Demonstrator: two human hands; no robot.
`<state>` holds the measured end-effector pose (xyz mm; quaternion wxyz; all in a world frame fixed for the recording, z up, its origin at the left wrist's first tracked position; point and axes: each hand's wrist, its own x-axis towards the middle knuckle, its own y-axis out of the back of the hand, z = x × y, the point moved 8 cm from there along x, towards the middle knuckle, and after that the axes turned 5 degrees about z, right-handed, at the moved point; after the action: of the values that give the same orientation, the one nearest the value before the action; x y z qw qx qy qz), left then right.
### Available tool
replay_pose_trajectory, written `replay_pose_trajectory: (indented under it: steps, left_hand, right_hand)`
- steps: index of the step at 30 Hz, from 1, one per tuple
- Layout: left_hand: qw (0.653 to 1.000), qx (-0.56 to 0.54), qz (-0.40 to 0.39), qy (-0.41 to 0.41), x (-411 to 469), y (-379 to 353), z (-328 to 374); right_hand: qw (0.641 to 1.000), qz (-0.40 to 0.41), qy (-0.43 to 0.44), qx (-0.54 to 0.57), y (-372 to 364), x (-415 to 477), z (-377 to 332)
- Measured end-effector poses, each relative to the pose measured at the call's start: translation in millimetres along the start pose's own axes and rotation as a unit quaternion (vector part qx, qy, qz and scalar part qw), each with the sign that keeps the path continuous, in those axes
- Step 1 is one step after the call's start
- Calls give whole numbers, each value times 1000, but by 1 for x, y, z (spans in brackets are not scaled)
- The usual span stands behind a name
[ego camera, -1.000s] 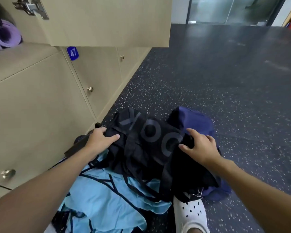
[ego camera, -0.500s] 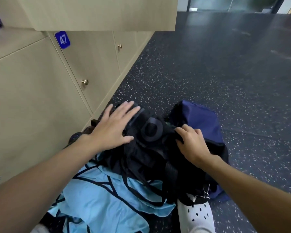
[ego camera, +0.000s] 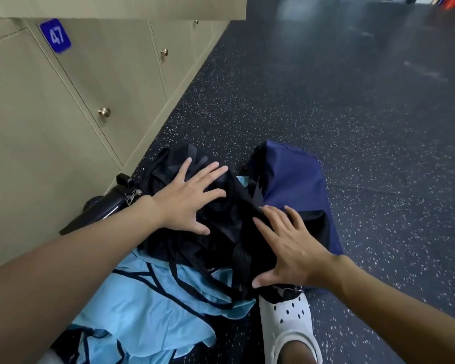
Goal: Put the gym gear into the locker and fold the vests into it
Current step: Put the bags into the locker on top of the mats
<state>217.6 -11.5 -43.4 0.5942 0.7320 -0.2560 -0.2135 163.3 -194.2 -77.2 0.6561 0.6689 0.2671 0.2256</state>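
Note:
A crumpled black vest lies on top of a light blue vest with dark trim, on the floor in front of the lockers. My left hand lies flat on the black vest's far part with fingers spread. My right hand presses its near right part, fingers straight and spread. A navy gym bag sits just right of the black vest. A dark bottle with a black cap lies against the locker base, partly hidden by my left forearm.
Beige lockers with round knobs line the left; one carries a blue tag 47. An open locker door juts out overhead. My foot in a white clog stands by the vests. Dark speckled floor stretches right.
My right hand let go of the black vest and now lies flat on it with fingers spread. My left hand stays flat on the vest. The view tilted further down.

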Motion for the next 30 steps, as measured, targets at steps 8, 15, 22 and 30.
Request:
replay_pose_trajectory:
  steps: [8, 15, 22, 30]
  left_hand:
    - [997, 33, 18, -67, 19, 7, 25]
    - [992, 58, -32, -107, 46, -5, 46]
    - [993, -9, -93, -73, 36, -13, 61]
    - [991, 64, -107, -53, 31, -35, 61]
  right_hand:
    - [997, 78, -2, -17, -21, -2, 5]
    - [979, 114, -48, 162, -10, 6, 41]
    - [935, 130, -181, 274, 3, 13, 77]
    - [944, 91, -132, 288, -8, 13, 62]
